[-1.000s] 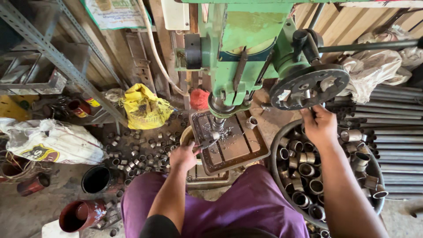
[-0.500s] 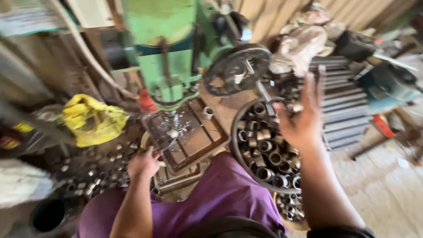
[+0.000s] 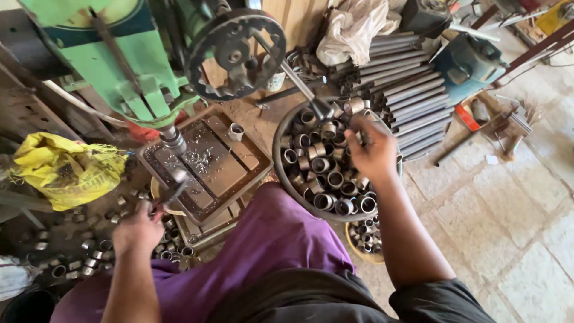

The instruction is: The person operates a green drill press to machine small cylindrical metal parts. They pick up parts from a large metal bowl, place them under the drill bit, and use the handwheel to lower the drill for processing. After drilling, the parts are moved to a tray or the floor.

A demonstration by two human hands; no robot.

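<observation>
Fingers [image 3: 359,128] of the right hand [image 3: 373,152] are curled down over the far side of the basin [image 3: 281,164], tips among the steel rings [image 3: 326,164]. Cannot tell whether a ring is already pinched; the tips are hidden by the back of the hand. A second ago this hand was up at the feed wheel [image 3: 234,54]; half a second ago it was spread open, crossing toward the basin. Now it is off the wheel entirely, and the wheel's lever [image 3: 305,90] stands free just beside the hand.

Left hand [image 3: 139,230] is at the near-left corner of the drill table [image 3: 221,161], fingers closed around a thin dark lever or tool [image 3: 170,194]. What the tool is, unclear. It sat near this same corner in both earlier frames; little change.

Drill table: metal chips under the spindle [image 3: 173,140], no ring clamped there that I can see. One loose ring [image 3: 237,130] stands at the far edge.

Judgement: drilling stroke is over; the work has shifted to picking a ring from the basin. Supply is plentiful. More rings lie on the floor [image 3: 66,263] by the left hand and in a small bowl [image 3: 365,236] under the basin.
</observation>
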